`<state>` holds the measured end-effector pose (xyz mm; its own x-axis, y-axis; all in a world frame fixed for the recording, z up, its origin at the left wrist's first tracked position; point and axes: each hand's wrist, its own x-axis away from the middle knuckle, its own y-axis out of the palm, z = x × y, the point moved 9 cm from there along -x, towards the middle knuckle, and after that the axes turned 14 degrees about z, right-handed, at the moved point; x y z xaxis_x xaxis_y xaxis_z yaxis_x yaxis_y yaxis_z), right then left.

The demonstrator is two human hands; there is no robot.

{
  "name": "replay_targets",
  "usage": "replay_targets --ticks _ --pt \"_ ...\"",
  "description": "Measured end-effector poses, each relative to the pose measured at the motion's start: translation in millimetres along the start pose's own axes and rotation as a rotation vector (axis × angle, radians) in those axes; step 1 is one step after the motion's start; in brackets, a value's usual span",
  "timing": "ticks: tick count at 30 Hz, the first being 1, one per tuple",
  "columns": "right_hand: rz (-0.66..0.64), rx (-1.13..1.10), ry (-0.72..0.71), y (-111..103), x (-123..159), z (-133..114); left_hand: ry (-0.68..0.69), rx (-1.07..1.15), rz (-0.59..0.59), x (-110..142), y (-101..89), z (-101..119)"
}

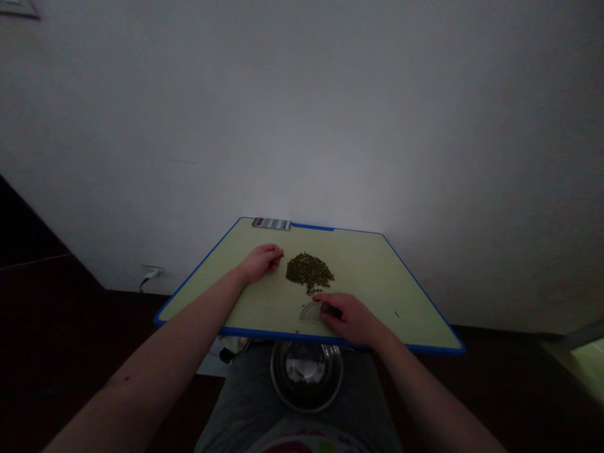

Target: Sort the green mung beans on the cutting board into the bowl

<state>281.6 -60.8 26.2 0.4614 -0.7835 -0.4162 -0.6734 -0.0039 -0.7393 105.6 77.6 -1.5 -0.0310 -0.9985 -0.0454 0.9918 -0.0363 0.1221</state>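
A pile of small olive-green beans (309,269) lies on the pale table (368,264), with a few strays trailing off its near side. My left hand (262,262) rests just left of the pile, fingers curled and pressed together; whether anything is in them is hidden. Close to the stray beans, my right hand (346,316) reaches in from the near right. Its index finger stretches out toward them, the thumb stands apart, and no object shows in its grasp. Below the table's near edge, a shiny metal bowl (306,402) sits on my lap, with dark contents at its bottom.
A phone (272,223) lies at the table's far left edge, against the wall (321,126). A curved printed mark (309,311) shows beside my right hand. One small dark sliver (397,314) lies on the right. A plugged-in cable (150,275) hangs at the wall's lower left.
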Motion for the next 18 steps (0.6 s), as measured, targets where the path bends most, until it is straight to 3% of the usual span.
replay_targets --ticks 8,18 --pt "-0.051 -0.023 -0.089 12 -3 -17 0.015 -0.006 -0.004 -1 -1.8 -2" --pt "-0.060 -0.068 -0.095 10 -2 -18 -0.002 -0.002 -0.006 -3 -2.3 -4"
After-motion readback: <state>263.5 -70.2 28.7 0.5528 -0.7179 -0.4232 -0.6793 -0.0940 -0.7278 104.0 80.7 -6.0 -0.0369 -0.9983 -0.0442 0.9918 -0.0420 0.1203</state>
